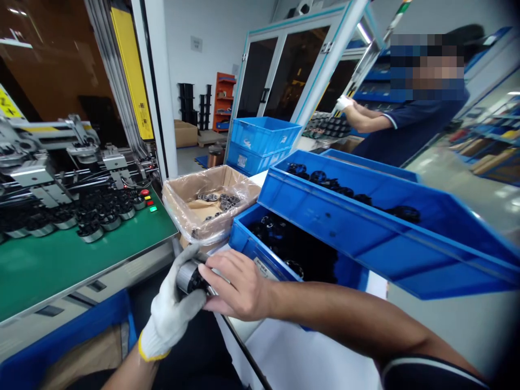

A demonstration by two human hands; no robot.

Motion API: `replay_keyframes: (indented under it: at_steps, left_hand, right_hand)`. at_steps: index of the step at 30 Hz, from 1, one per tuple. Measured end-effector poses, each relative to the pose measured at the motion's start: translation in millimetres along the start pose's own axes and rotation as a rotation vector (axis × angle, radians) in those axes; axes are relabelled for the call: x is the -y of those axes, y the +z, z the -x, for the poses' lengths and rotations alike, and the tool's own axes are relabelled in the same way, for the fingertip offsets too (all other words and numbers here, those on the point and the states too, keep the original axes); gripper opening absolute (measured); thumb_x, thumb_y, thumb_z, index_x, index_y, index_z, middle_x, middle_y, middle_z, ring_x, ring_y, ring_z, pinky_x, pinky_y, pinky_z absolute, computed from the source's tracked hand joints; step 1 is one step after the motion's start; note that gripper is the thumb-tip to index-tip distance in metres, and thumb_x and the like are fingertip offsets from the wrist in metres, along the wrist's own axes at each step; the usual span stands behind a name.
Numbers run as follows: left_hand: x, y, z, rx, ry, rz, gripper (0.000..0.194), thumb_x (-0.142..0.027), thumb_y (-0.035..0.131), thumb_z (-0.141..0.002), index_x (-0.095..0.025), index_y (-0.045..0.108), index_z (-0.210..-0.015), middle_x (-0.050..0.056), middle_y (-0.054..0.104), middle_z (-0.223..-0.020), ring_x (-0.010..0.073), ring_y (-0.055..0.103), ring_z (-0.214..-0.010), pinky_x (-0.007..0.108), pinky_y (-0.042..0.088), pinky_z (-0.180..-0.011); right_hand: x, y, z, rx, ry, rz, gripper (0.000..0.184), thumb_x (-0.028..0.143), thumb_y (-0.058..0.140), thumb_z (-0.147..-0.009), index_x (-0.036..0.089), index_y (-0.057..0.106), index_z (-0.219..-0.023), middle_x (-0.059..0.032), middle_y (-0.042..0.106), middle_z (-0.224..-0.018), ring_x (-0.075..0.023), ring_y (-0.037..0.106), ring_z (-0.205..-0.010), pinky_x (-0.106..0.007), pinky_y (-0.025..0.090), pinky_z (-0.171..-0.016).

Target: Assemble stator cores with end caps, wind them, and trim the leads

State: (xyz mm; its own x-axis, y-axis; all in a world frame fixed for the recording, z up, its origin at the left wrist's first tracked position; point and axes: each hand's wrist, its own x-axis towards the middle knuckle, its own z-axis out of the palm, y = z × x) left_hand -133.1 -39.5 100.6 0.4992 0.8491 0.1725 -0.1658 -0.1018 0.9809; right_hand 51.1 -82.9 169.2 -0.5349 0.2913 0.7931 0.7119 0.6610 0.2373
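At the left of the frame the green counter (60, 260) carries rows of round parts (91, 230) back from its front edge; your gloved left hand (173, 311) grips a small metal cylinder (187, 276) at lower centre, your bare right hand (235, 287) pinching its end, just off the blue bin's (252, 246) near rim; open space lies below.

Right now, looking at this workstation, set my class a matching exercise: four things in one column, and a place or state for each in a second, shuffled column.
Things:
1. left hand
2. right hand
3. cardboard box
4. row of round parts

Places or states:
A. lined with clear plastic
B. on the green table
C. bare
D. in a white glove, around a metal cylinder

Pairs: 1-D, 2-C, 3-A, 4-B
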Motion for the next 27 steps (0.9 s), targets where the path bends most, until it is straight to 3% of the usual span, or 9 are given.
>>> replay_keyframes:
  at_steps: [3, 6, 10, 12, 16, 19, 21, 24, 27]
  left_hand:
    - [-3.3, -5.4, -1.5, -0.025, 0.08, -0.082, 0.071, -0.031, 0.072, -0.082, -0.022, 0.05, -0.148, 0.008, 0.064, -0.142, 0.0284, 0.059, -0.133, 0.037, 0.05, -0.113]
    - [-8.2, -10.1, -0.8, -0.019, 0.178, -0.085, 0.069, -0.039, 0.073, -0.083, -0.024, 0.052, -0.147, 0.009, 0.065, -0.14, 0.0287, 0.062, -0.13, 0.039, 0.05, -0.112]
    - [-14.3, -8.6, 6.7, 0.041, 0.218, -0.053, 0.068, -0.041, 0.072, -0.085, -0.027, 0.05, -0.148, 0.011, 0.063, -0.143, 0.0302, 0.062, -0.13, 0.041, 0.052, -0.11]
    - [-15.8, -6.4, 11.0, 0.04, 0.229, -0.083, 0.065, -0.037, 0.073, -0.086, -0.028, 0.052, -0.147, 0.011, 0.063, -0.144, 0.0301, 0.062, -0.13, 0.041, 0.053, -0.11]
    - [-13.4, -3.3, 14.6, -0.061, 0.332, -0.094, 0.068, -0.024, 0.073, -0.084, -0.036, 0.049, -0.147, 0.007, 0.059, -0.148, 0.0276, 0.061, -0.131, 0.039, 0.056, -0.107]
    - [-10.4, -2.5, 11.9, -0.105, 0.424, -0.077, 0.077, -0.017, 0.072, -0.083, -0.042, 0.043, -0.15, 0.005, 0.05, -0.157, 0.0258, 0.059, -0.134, 0.037, 0.057, -0.106]
    - [-10.6, -2.6, 8.8, -0.073, 0.383, -0.126, 0.079, -0.016, 0.072, -0.082, -0.041, 0.042, -0.151, 0.004, 0.05, -0.158, 0.0245, 0.059, -0.134, 0.034, 0.056, -0.106]
    - [-13.6, -2.8, 5.4, -0.01, 0.195, -0.21, 0.081, -0.017, 0.073, -0.079, -0.032, 0.043, -0.152, 0.006, 0.06, -0.148, 0.0248, 0.061, -0.131, 0.033, 0.054, -0.109]
    - [-15.9, -2.2, 4.1, -0.042, 0.067, -0.255, 0.071, -0.023, 0.073, -0.078, -0.023, 0.053, -0.147, 0.008, 0.068, -0.137, 0.0258, 0.065, -0.125, 0.033, 0.054, -0.108]
  right_hand:
    - [-0.6, -1.5, -0.5, -0.031, 0.099, -0.132, 0.052, 0.044, 0.076, -0.09, 0.003, 0.061, -0.118, -0.0161, 0.067, -0.1, -0.0257, 0.066, -0.092, -0.038, 0.06, -0.077]
    - [-4.5, -0.9, 0.9, -0.035, 0.346, -0.404, 0.07, 0.055, 0.08, -0.084, 0.009, 0.057, -0.132, -0.0168, 0.064, -0.115, -0.0233, 0.065, -0.107, -0.036, 0.059, -0.093]
    - [-10.7, 4.0, 4.6, 0.0, 0.541, -0.67, 0.075, 0.053, 0.081, -0.081, 0.015, 0.054, -0.139, -0.0111, 0.065, -0.113, -0.0178, 0.065, -0.1, -0.029, 0.059, -0.086]
    - [-11.0, 5.6, 5.6, 0.006, 0.509, -0.703, 0.068, 0.05, 0.081, -0.083, 0.014, 0.057, -0.135, -0.0112, 0.066, -0.112, -0.0174, 0.065, -0.1, -0.03, 0.059, -0.088]
    - [-3.9, 3.1, 3.0, -0.087, 0.427, -0.558, 0.053, 0.042, 0.078, -0.089, 0.01, 0.06, -0.127, -0.0173, 0.065, -0.117, -0.0214, 0.064, -0.111, -0.035, 0.058, -0.097]
    - [2.4, -0.3, 0.4, -0.072, 0.531, -0.598, 0.029, 0.036, 0.073, -0.094, 0.013, 0.064, -0.108, -0.0069, 0.067, -0.092, -0.0133, 0.065, -0.082, -0.025, 0.058, -0.074]
    - [2.8, -1.2, 0.5, -0.028, 0.553, -0.637, 0.018, 0.031, 0.065, -0.099, 0.014, 0.063, -0.096, -0.0015, 0.065, -0.077, -0.0096, 0.061, -0.067, -0.021, 0.054, -0.062]
    - [-2.9, -0.3, 2.6, -0.059, 0.35, -0.42, 0.011, 0.02, 0.062, -0.099, 0.011, 0.064, -0.094, -0.0053, 0.067, -0.077, -0.0125, 0.063, -0.069, -0.023, 0.055, -0.063]
    - [-8.7, 0.3, 4.3, -0.064, 0.092, -0.186, 0.01, 0.016, 0.066, -0.095, 0.007, 0.066, -0.099, -0.0088, 0.07, -0.081, -0.0163, 0.065, -0.072, -0.027, 0.058, -0.065]
